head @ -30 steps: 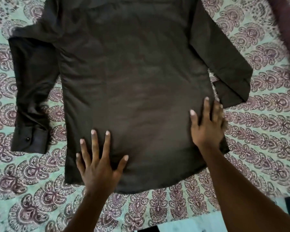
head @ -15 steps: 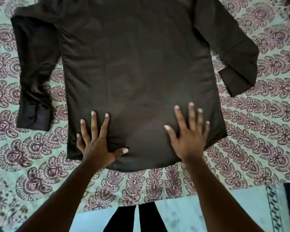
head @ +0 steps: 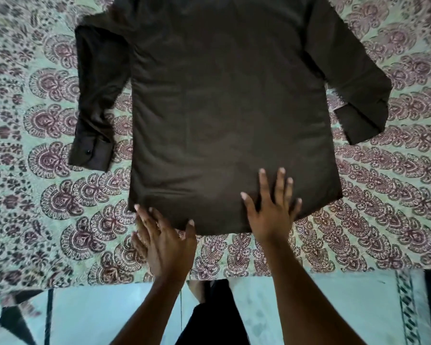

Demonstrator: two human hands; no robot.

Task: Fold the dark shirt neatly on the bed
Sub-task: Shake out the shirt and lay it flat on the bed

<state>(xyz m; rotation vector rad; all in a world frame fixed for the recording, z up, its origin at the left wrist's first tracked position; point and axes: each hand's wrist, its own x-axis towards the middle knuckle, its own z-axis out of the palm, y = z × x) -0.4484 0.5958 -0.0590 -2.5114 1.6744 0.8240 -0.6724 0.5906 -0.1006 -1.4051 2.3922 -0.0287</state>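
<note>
Your dark shirt (head: 224, 108) lies spread back-side up on the bed (head: 47, 195), hem toward you and collar end running out of the top of the view. Both sleeves are out to the sides: the left sleeve (head: 97, 100) hangs straight down beside the body with its buttoned cuff flat on the patterned bedspread, while the right sleeve (head: 353, 78) angles outward and bends back in at the cuff.

Your right hand (head: 271, 210) is released and flat, fingers spread on the cloth just above the hem, which looks like a way to pin and smooth the lower panel so it stays square. Your left hand (head: 164, 240) is also released, fingers extended, lying mostly on the bedspread at the hem's left corner with only the fingertips meeting the fabric edge; it grasps nothing. It is slightly blurred, so exact contact is hard to judge.

Judging from this layout, you are at the flattening stage and no fold is made yet. A diagonal crease shows near the lower left of the body, and the bent right cuff probably needs straightening before you bring the sleeves in.
</note>
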